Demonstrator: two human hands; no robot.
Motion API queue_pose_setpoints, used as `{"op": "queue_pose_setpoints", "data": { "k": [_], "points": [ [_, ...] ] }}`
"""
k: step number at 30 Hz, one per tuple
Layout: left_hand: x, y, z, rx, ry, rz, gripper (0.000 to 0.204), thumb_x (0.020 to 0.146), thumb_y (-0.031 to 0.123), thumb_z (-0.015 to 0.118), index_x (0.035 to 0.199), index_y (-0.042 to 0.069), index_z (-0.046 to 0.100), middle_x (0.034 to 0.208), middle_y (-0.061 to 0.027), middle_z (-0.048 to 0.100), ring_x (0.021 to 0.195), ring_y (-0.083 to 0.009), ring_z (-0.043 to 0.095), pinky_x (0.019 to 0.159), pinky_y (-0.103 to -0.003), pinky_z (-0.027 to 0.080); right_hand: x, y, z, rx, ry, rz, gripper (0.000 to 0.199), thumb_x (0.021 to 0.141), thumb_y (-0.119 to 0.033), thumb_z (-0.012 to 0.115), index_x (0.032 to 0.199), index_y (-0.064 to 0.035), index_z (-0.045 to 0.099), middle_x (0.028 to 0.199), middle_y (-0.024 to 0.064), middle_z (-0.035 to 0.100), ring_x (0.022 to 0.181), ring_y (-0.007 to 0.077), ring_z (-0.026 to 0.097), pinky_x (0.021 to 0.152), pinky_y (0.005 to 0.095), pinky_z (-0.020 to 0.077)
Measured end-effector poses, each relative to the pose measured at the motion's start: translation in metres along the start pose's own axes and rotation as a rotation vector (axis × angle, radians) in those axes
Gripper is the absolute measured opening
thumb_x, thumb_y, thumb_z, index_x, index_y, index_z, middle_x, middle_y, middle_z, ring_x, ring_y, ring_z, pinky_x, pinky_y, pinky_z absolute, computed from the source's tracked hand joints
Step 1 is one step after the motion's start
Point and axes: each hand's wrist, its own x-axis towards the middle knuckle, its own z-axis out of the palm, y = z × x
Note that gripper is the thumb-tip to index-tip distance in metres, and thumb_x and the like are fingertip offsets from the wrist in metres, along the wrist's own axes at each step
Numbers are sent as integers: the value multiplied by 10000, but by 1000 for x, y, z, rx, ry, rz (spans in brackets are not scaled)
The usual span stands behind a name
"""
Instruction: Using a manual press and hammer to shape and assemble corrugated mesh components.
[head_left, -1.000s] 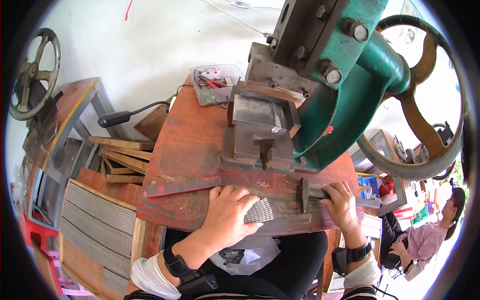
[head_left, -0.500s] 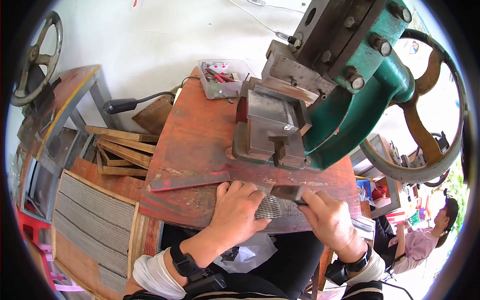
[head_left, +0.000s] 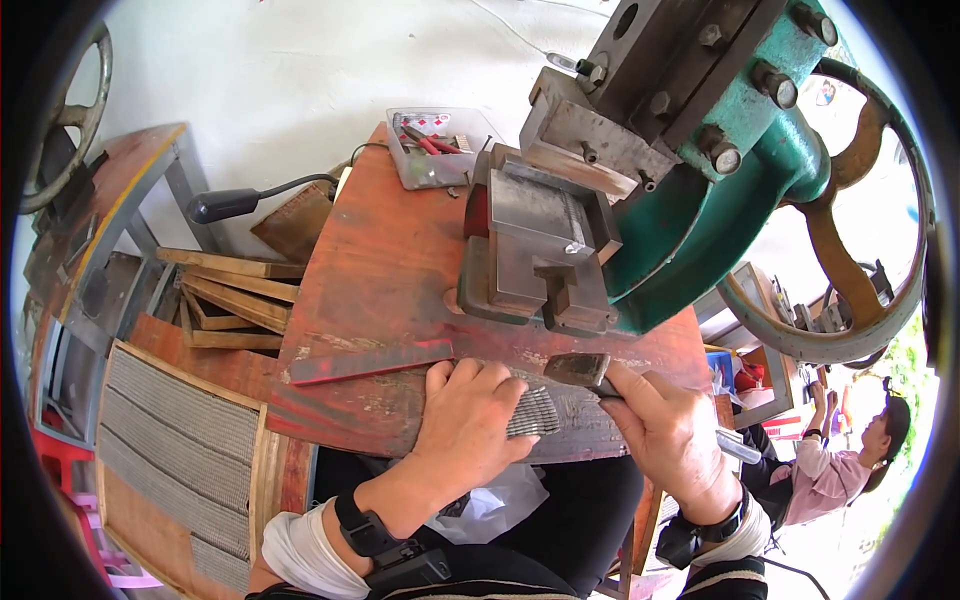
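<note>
Green press [head_left: 700,235] standing beyond both hands on reddish counter [head_left: 370,240], red bar [head_left: 375,362] at left, left grip [head_left: 468,408] closed on ridged metal pieces [head_left: 534,412] near front edge, right grip [head_left: 668,430] closed around hammer [head_left: 577,369].

Matt metal hammer [head_left: 577,369], scuffed wooden tabletop [head_left: 370,245]

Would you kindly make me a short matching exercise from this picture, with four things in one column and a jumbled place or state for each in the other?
Column one:
1. Left hand
2. Right hand
3. Red-edged bar
4. Clear plastic box

Column two:
A. Has red-handled pliers in it
B. Partly covers the grey ribbed pieces
C. Lies flat on the nearer part of the table
D. Closed around a hammer

Right pairs: 1-B, 2-D, 3-C, 4-A.
</note>
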Motion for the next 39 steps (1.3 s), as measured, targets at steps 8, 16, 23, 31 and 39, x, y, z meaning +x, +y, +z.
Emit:
{"op": "queue_pose_setpoints", "data": {
  "k": [8, 16, 23, 31, 39],
  "points": [
    [1, 1, 1, -18, -16, -5, 537, 622, 300, 851, 1075, 67, 683, 1086, -61, 624, 1064, -270, 520, 964, -451, 330, 1, -6, 5, -72, -69, 41, 359, 856, -223, 713, 1193, -147, 614, 700, 74, 571, 551, 285, 634, 470, 395, 512],
    [2, 2, 1, -23, 13, 11, 530, 615, 296, 853, 1063, 64, 689, 1081, -64, 627, 1063, -272, 525, 957, -447, 331, -7, -3, 15, -95, -78, 61, 391, 839, -201, 728, 1210, -139, 620, 691, 76, 563, 549, 281, 631, 479, 383, 513],
    [3, 2, -1, -16, -7, 4, 533, 608, 294, 857, 1060, 68, 689, 1059, -62, 623, 1047, -271, 528, 943, -448, 335, -12, -3, 19, -72, -85, 73, 375, 831, -178, 734, 1190, -132, 634, 692, 72, 569, 543, 282, 622, 489, 374, 511],
    [3, 1, 0, -5, -5, 14, 539, 604, 295, 858, 1061, 66, 686, 1069, -63, 621, 1042, -272, 530, 935, -445, 337, -7, -3, 4, -75, -91, 71, 362, 846, -192, 723, 1192, -149, 627, 671, 71, 570, 540, 284, 625, 476, 383, 507],
    [2, 0, 2, -5, 14, 16, 551, 604, 308, 861, 1067, 64, 686, 1075, -62, 620, 1052, -268, 530, 937, -442, 339, -7, -7, 1, -91, -104, 60, 342, 858, -223, 713, 1186, -170, 629, 665, 63, 571, 527, 286, 620, 465, 394, 504]
  ]
}}
